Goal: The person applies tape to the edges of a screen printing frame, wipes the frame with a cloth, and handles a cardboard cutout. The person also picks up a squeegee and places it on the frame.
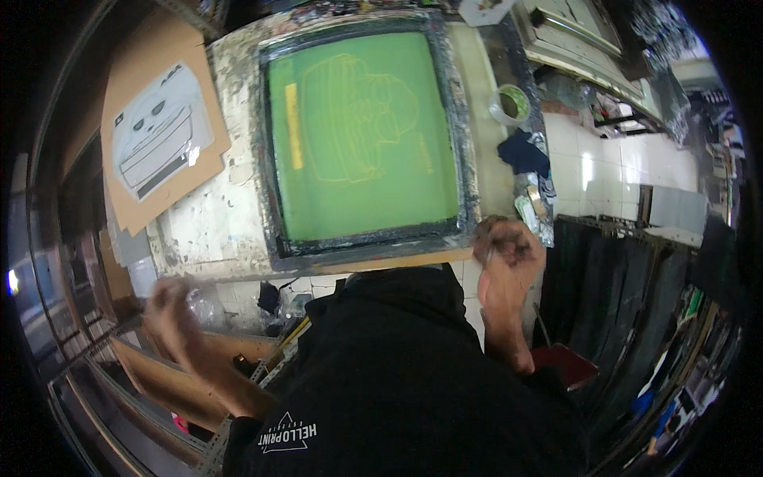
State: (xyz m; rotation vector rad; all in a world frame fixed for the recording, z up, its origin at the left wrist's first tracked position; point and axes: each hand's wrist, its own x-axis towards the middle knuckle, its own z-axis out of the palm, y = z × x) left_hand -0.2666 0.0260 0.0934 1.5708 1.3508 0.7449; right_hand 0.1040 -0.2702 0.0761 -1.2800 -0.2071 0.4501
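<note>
A silk-screen printing frame (469, 171) with dark, ink-stained sides lies flat on the worktable (225, 179) before me. Its green mesh (358, 211) carries a pale yellow line drawing and a solid yellow bar at the left. At the frame's near right corner is my right hand (510, 250), its stained fingers curled together; whatever they may hold is hidden. My left hand (173, 318), smeared by motion, hovers beyond the table's near left edge, away from the frame.
Brown cardboard (214, 163) with a printed film sheet (163, 127) lies left of the frame. A tape roll (510, 104), a dark cloth (524, 153) and small items sit along the right side. Wooden shelving (151, 374) stands at lower left; dark panels (596, 294) stand at right.
</note>
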